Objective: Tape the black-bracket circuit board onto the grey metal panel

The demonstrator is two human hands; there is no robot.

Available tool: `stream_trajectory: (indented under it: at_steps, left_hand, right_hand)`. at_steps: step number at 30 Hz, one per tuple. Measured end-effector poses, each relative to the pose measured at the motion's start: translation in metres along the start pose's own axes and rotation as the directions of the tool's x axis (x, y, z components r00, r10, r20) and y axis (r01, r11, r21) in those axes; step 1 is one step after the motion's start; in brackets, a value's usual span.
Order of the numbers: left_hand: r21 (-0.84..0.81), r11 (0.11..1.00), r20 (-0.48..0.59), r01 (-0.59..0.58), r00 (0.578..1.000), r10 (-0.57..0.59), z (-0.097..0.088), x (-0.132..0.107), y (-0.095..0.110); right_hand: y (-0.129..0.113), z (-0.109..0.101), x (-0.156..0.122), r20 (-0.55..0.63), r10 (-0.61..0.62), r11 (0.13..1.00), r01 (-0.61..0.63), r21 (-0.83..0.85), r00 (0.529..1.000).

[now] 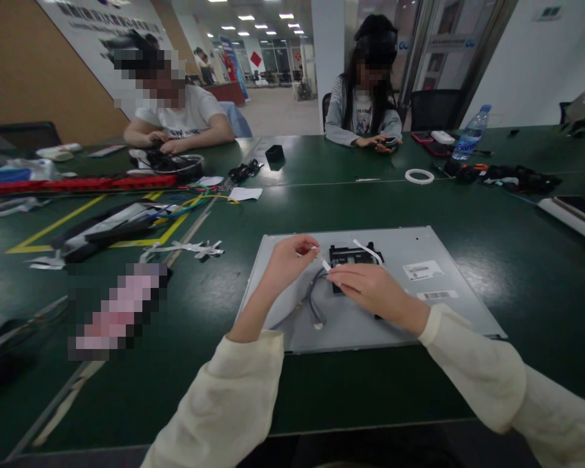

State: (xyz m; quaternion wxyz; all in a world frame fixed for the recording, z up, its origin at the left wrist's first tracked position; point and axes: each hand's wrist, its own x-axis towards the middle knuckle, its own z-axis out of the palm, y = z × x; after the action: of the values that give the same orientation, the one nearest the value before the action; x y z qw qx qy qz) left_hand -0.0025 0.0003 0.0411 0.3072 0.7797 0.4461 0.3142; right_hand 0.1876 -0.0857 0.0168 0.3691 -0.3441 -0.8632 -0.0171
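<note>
Left hand (288,261): fingertips pinched, we believe, on the white strip's (326,264) far end.
Grey cables (310,298): on the panel (448,318), one plug (318,324) lying loose.
White strip: between both hands above the panel, not yet set down.
Black fitting (345,249): second strip (368,249) across it.
Right hand (370,288): fingertips pinched on the near end.

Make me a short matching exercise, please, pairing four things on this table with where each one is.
Column 1
1. Flat grey metal panel
2. Short white strip
3. Thin grey cable with a white connector
4. Clear plastic bottle with a blue cap

Column 2
A. Pinched between the left hand and right hand
B. Beyond the panel, to the right
C. Flat on the green table, beneath both hands
D. On the panel, left of the black plastic bracket

Pairs: 1-C, 2-A, 3-D, 4-B
</note>
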Motion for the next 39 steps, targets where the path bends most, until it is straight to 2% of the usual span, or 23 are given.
stream_trajectory:
  at_steps: [4, 8, 13, 17, 22, 23, 25, 27, 29, 31, 39]
  left_hand:
    - [0.078, 0.997, -0.018, -0.01, 1.0, 0.011, -0.001, 0.0, -0.006]
    - [0.104, 0.995, -0.022, -0.006, 1.0, 0.009, 0.0, 0.001, -0.011]
    - [0.102, 0.995, 0.035, 0.011, 0.999, -0.014, -0.002, 0.001, -0.016]
    - [0.039, 0.998, 0.113, 0.04, 0.993, -0.044, -0.007, -0.002, -0.014]
    - [0.155, 0.986, 0.041, 0.068, 0.996, -0.075, -0.016, -0.006, -0.012]
    - [0.185, 0.98, 0.076, 0.069, 0.993, -0.084, -0.018, -0.007, -0.011]
    - [0.23, 0.971, 0.219, 0.07, 0.968, -0.122, -0.021, -0.009, -0.009]
    - [0.268, 0.961, 0.363, 0.075, 0.916, -0.173, -0.021, -0.012, -0.007]
    - [0.299, 0.951, 0.436, 0.081, 0.875, -0.212, -0.019, -0.014, -0.005]
    - [0.313, 0.946, 0.454, 0.08, 0.863, -0.223, -0.017, -0.015, -0.004]
    - [0.286, 0.953, 0.421, 0.102, 0.88, -0.22, -0.014, -0.014, -0.012]
  right_hand:
    - [-0.004, 0.018, -0.003, 0.072, 0.022, 0.996, -0.016, -0.086, 0.997]
    - [-0.003, 0.019, -0.008, 0.135, -0.015, 0.991, 0.033, -0.131, 0.991]
    - [-0.004, 0.015, -0.008, 0.106, -0.003, 0.988, 0.02, -0.155, 0.994]
    - [-0.007, 0.017, -0.006, 0.079, 0.055, 0.989, -0.044, -0.143, 0.995]
    - [-0.007, 0.02, -0.005, 0.025, 0.144, 0.984, -0.14, -0.109, 0.989]
    - [-0.006, 0.02, -0.005, 0.013, 0.154, 0.982, -0.152, -0.108, 0.988]
    - [-0.005, 0.02, -0.005, -0.013, 0.164, 0.981, -0.165, -0.107, 0.986]
    - [-0.004, 0.02, -0.005, -0.032, 0.161, 0.981, -0.164, -0.104, 0.986]
    - [-0.004, 0.021, -0.005, -0.029, 0.148, 0.983, -0.15, -0.105, 0.989]
    - [-0.006, 0.022, -0.004, -0.002, 0.131, 0.986, -0.131, -0.108, 0.991]
    - [-0.013, 0.032, -0.001, 0.118, 0.045, 0.987, -0.026, -0.159, 0.992]
